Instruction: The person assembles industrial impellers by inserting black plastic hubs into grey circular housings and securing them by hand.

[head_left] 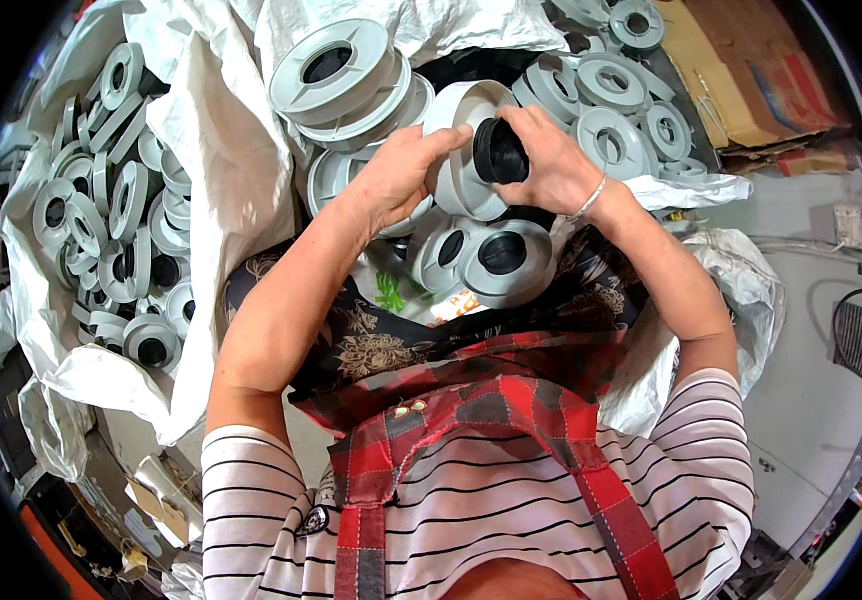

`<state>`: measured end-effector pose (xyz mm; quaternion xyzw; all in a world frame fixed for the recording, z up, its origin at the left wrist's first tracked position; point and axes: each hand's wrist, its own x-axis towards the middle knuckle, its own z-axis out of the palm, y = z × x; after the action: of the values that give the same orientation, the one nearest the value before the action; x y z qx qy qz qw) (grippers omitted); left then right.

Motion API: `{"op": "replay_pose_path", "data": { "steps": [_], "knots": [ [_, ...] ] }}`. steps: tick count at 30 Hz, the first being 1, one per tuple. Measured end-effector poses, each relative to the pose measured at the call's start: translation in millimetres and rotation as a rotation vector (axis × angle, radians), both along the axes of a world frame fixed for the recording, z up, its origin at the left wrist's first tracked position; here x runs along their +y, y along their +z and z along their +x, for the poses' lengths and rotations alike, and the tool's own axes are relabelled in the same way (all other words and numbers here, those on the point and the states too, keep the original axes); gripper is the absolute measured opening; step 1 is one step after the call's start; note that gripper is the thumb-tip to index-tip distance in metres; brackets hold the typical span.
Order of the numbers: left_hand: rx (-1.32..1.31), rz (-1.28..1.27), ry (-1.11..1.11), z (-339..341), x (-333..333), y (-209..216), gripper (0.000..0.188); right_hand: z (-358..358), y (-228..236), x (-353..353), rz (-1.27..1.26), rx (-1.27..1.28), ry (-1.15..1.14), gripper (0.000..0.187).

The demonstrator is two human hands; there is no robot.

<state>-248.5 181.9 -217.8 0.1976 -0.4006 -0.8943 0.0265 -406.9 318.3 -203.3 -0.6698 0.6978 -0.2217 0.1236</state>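
My left hand (399,172) grips the rim of a round, pale grey plastic fitting (459,185), its thumb laid over the edge. In my right hand (553,158) is a short black ribbed sleeve (500,151), wrapped by curled fingers and held at the open side of the fitting. Whether the sleeve is seated in the fitting cannot be told. Just below my hands, a grey fitting with a black centre (507,262) lies by my lap. Up and left of them stands a stack of grey flanged fittings (336,75), the top one with a black centre.
A large white sack (226,150) borders a heap of grey fittings (116,220) on the left. More loose grey rings (613,85) lie at the upper right, before a brown cardboard box (751,70). Crumpled white plastic (736,290) hangs beside my right arm.
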Motion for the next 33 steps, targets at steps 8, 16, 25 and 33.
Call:
{"op": "replay_pose_path", "data": {
  "steps": [8, 16, 25, 33],
  "knots": [
    [-0.034, 0.061, -0.027, 4, -4, 5, 0.035, -2, 7, 0, -0.125, 0.127, 0.194, 0.073],
    [0.008, -0.2, 0.069, -4, 6, -10, 0.039, -8, -1, 0, 0.694, -1.214, -0.466, 0.071],
    [0.069, -1.113, 0.113, 0, 16, -9, 0.057, -37, -52, -11, 0.415, -1.026, -0.548, 0.069],
    [-0.081, -1.002, -0.209, -11, 22, -2, 0.038, -182, -162, -39, 0.421, 0.14, -0.762, 0.04]
  ]
}}
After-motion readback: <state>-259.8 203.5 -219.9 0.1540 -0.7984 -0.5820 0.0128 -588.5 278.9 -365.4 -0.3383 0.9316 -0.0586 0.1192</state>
